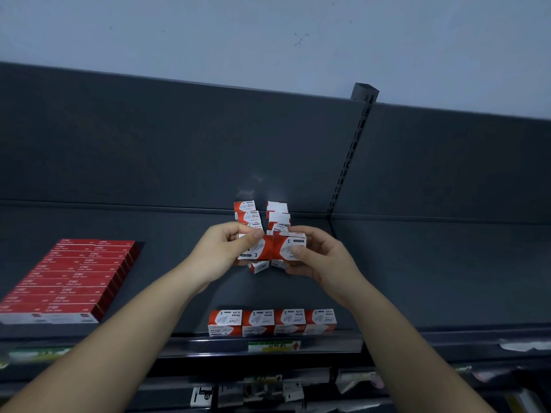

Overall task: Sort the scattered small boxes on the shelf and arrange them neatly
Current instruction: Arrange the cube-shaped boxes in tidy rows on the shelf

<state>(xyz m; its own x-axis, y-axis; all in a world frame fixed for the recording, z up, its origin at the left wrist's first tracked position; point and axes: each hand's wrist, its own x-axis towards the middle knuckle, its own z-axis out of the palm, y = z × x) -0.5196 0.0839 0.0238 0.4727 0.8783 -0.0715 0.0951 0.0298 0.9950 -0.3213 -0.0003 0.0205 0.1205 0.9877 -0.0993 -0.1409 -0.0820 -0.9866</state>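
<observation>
My left hand (222, 250) grips a red-and-white paper clip box (258, 248) above the dark shelf (179, 281). My right hand (316, 257) grips a second such box (290, 244) pressed against the first. Below them lie two loose boxes (258, 266). Behind, toward the back panel, several boxes (246, 214) sit in two short columns. A neat row of several paper clip boxes (272, 321) stands at the shelf's front edge.
A flat block of red staple boxes (71, 278) fills the shelf's left part. A slotted upright (353, 150) divides the back panel. A price label (274, 346) sits on the front rail, with lower shelves below.
</observation>
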